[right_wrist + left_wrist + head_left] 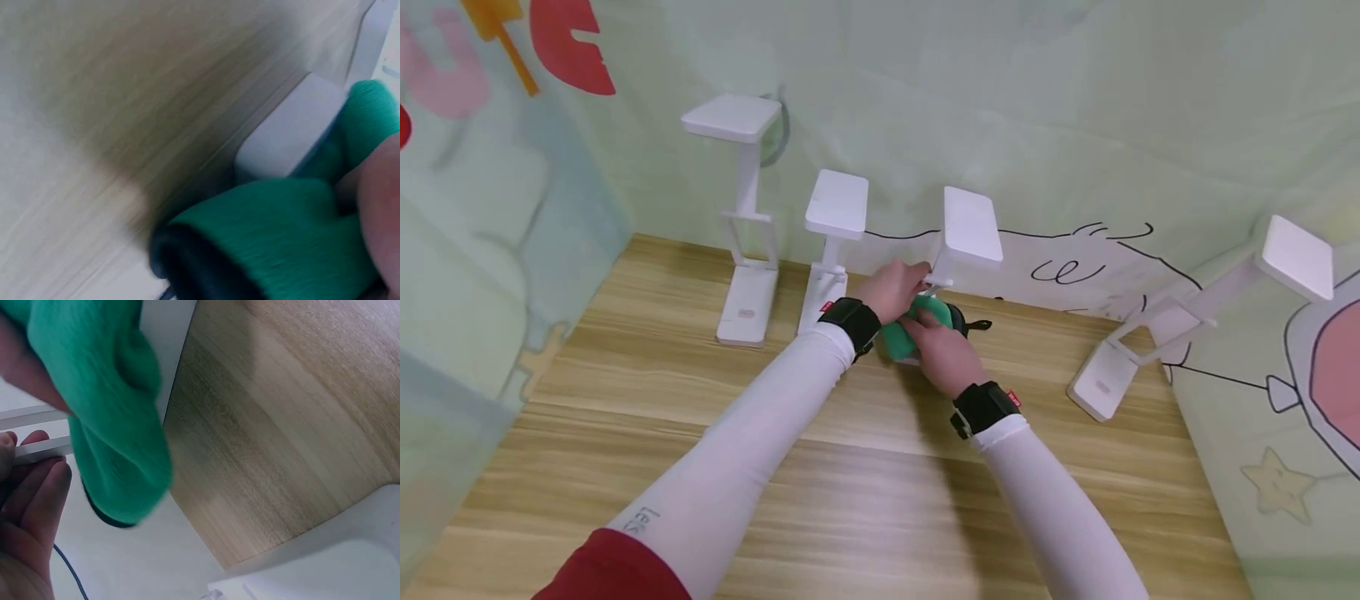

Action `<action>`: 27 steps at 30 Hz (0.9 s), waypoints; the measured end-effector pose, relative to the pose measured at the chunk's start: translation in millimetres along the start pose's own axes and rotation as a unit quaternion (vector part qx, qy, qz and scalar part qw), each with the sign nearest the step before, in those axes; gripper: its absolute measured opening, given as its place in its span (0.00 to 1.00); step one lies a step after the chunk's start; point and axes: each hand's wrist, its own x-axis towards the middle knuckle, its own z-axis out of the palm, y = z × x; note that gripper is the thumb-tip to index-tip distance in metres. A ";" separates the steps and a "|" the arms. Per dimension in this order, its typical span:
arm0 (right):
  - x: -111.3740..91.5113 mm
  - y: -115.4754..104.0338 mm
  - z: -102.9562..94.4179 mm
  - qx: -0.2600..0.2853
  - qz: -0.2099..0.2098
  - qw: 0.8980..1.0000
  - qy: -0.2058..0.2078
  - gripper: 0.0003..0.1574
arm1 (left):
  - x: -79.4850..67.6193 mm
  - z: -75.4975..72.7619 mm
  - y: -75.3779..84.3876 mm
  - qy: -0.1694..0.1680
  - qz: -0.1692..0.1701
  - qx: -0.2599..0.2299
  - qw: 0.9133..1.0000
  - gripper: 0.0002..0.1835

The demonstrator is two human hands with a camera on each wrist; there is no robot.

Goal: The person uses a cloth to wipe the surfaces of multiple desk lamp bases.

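My left hand (891,290) is at the stem of a white desk lamp (972,225), the third from the left. In the left wrist view its thumb and fingers pinch a thin white bar (44,450) of that lamp's folding arm. My right hand (951,360) grips a fuzzy green cleaning cloth (897,340) with a dark underside and a black loop. The cloth lies over the same lamp's base; in the right wrist view a rounded white end of the base (294,131) sticks out beside it. The hand and cloth hide most of the base.
Two more white lamps stand to the left, one tall (747,304) and one lower (837,204), close beside my left wrist. A fourth lamp (1105,379) leans rightward at the right. All stand on a wooden table (850,508) against a printed cloth backdrop (1075,125).
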 end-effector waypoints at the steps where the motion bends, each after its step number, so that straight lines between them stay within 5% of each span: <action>1: -2.8 -1.9 -1.8 -0.008 0.012 1.000 -0.008 0.30 | 0.5 0.8 -0.5 0.003 0.002 0.003 1.000 0.06; 7: -26.9 -13.5 -12.5 -0.034 0.057 0.996 -0.057 0.32 | 2.0 4.7 -2.1 0.014 0.021 0.012 1.000 0.06; 14: -48.8 -31.3 -19.6 -0.051 0.031 0.995 -0.083 0.36 | -1.7 2.5 -0.8 0.019 -0.007 0.026 0.999 0.05; 27: -17.4 -34.4 -7.5 0.012 -0.013 0.998 -0.055 0.36 | -2.4 1.8 0.6 0.007 -0.007 0.045 0.999 0.05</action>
